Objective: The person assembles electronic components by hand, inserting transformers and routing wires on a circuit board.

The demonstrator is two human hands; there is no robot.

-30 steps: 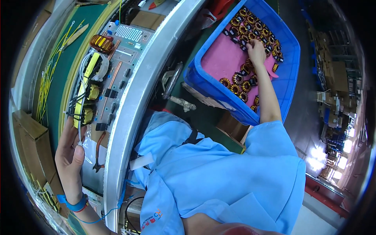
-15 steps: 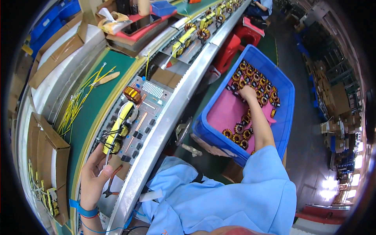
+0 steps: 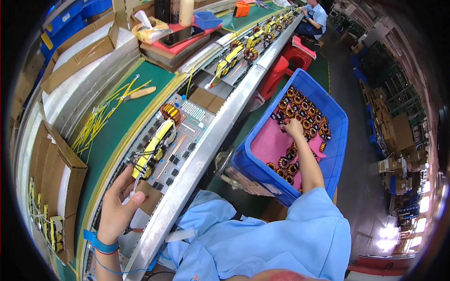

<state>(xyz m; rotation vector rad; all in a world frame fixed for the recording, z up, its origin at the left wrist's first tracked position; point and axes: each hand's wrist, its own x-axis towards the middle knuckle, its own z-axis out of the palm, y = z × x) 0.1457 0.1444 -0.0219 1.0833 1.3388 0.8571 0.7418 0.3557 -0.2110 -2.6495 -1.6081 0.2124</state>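
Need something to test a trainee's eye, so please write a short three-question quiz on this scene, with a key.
1. Which of the wearer's hands is inside the blue bin?
2. What colour is the sheet under the coils? (a) green (b) white (c) pink
3. True or false: the left hand is at the near end of the circuit board.

Key: 1. The right hand. 2. c. 3. True.
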